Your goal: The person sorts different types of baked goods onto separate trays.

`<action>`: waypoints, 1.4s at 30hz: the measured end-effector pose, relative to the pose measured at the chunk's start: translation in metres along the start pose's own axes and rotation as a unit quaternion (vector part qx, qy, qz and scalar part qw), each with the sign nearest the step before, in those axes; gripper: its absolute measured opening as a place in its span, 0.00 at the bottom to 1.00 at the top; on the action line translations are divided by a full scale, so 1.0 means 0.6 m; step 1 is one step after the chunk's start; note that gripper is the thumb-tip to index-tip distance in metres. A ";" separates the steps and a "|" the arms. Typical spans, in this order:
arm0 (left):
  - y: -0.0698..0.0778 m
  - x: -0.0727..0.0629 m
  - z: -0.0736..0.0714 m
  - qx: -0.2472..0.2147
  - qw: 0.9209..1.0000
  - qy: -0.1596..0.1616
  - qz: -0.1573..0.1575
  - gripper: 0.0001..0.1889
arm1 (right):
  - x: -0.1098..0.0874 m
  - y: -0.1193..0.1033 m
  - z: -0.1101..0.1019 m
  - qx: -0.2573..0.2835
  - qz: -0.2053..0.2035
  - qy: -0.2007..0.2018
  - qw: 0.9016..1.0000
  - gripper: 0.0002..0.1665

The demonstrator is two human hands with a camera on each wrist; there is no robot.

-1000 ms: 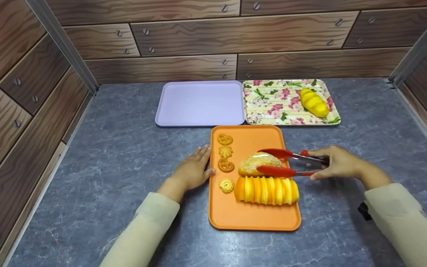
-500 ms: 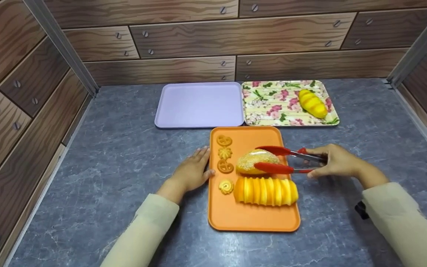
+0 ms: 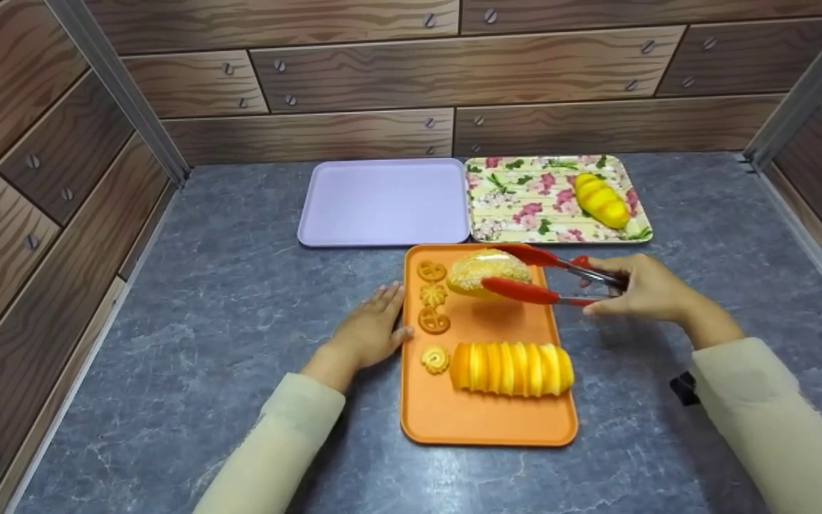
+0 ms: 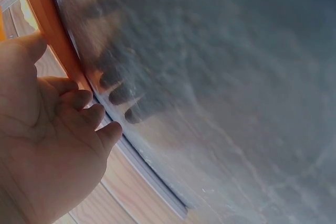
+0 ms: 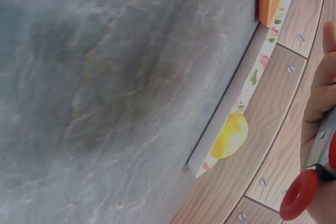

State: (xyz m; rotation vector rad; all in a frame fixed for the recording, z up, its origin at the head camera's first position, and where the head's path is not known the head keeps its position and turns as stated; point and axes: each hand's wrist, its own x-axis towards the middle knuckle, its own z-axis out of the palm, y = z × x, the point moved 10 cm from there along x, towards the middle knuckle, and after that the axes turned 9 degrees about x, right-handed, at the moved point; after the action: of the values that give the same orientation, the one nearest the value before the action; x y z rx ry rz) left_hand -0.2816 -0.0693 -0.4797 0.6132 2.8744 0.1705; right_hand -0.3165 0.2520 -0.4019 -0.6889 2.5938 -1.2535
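One seeded loaf (image 3: 479, 273) hangs left of the right hand (image 3: 645, 289), long axis towards it, between tongs (image 3: 521, 291) that hand grips.

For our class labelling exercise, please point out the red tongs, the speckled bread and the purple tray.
Red tongs (image 3: 521, 291), head view: the nearer red tip.
Speckled bread (image 3: 484, 271), head view: middle of its crust.
Purple tray (image 3: 386, 203), head view: its bare middle.
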 end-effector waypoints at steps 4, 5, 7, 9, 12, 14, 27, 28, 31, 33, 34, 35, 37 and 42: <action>0.000 0.000 -0.001 -0.003 1.000 0.004 0.003 0.37 | 0.006 -0.008 -0.007 0.018 -0.007 0.021 1.000 0.43; 0.000 0.000 -0.001 -0.005 1.000 0.005 0.003 0.37 | 0.007 -0.010 -0.009 0.021 -0.009 0.027 0.999 0.42; -0.001 0.000 0.001 -0.005 1.000 0.003 0.001 0.37 | 0.010 -0.012 -0.013 0.024 -0.009 0.041 0.999 0.41; -0.002 0.000 0.001 -0.007 1.000 0.002 0.000 0.37 | 0.012 -0.013 -0.019 0.023 -0.008 0.057 0.998 0.41; -0.001 0.000 0.001 -0.007 1.000 0.005 0.003 0.37 | 0.015 -0.013 -0.026 0.019 -0.005 0.080 0.997 0.42; -0.001 0.000 0.001 -0.006 1.000 0.005 0.003 0.37 | 0.017 -0.014 -0.030 0.023 -0.006 0.094 0.995 0.43; -0.001 0.001 0.002 -0.004 1.000 0.002 0.000 0.37 | 0.024 -0.002 -0.066 0.008 0.040 0.187 0.982 0.49; -0.001 0.001 0.001 -0.004 1.000 0.003 0.000 0.37 | 0.024 -0.001 -0.069 0.007 0.044 0.193 0.980 0.49; -0.001 0.001 0.000 -0.005 1.000 0.006 0.001 0.37 | 0.024 0.001 -0.076 0.009 0.053 0.214 0.975 0.49; -0.001 0.000 0.001 -0.006 1.000 0.005 0.002 0.37 | 0.024 0.001 -0.080 0.006 0.057 0.227 0.972 0.48; -0.001 0.000 0.001 -0.006 1.000 0.003 0.002 0.37 | 0.024 0.002 -0.081 0.003 0.060 0.235 0.970 0.48; -0.001 0.000 0.001 -0.005 1.000 0.002 0.002 0.37 | 0.024 0.003 -0.083 0.000 0.063 0.241 0.969 0.48; -0.001 -0.001 0.002 -0.005 1.000 -0.002 0.002 0.37 | 0.025 0.004 -0.086 -0.009 0.068 0.257 0.964 0.49; -0.001 -0.001 0.002 -0.008 1.000 -0.004 0.000 0.37 | 0.024 0.010 -0.091 -0.015 0.076 0.293 0.953 0.48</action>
State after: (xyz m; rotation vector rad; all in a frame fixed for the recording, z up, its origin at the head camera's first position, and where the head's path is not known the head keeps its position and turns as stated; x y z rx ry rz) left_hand -0.2811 -0.0701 -0.4807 0.6095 2.8630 0.1920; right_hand -0.3507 0.2864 -0.3717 -0.1114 3.0494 -1.5562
